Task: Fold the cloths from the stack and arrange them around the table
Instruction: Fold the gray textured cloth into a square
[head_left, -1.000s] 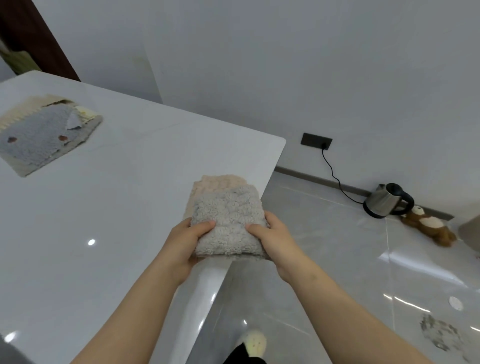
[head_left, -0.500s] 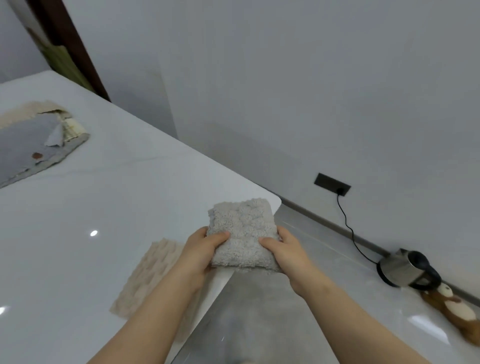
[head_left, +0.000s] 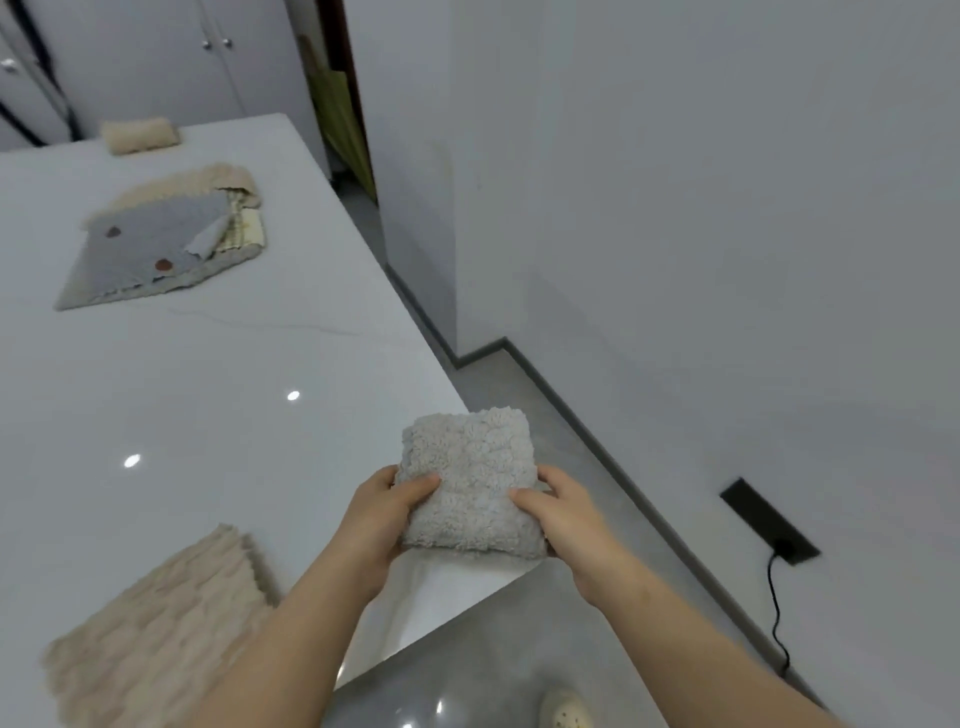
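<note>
I hold the folded grey cloth (head_left: 470, 483) between both hands over the near corner of the bench (head_left: 208, 389). My left hand (head_left: 382, 525) takes its left edge and my right hand (head_left: 566, 519) its right edge, each grip closed on it with the thumb on top and the fingers tucked underneath. Both forearms reach forward side by side, and I cannot tell whether the cloth touches the bench top. A folded beige cloth (head_left: 156, 634) lies flat just left of my left forearm, and the stack (head_left: 166, 239) sits well apart, farther along.
</note>
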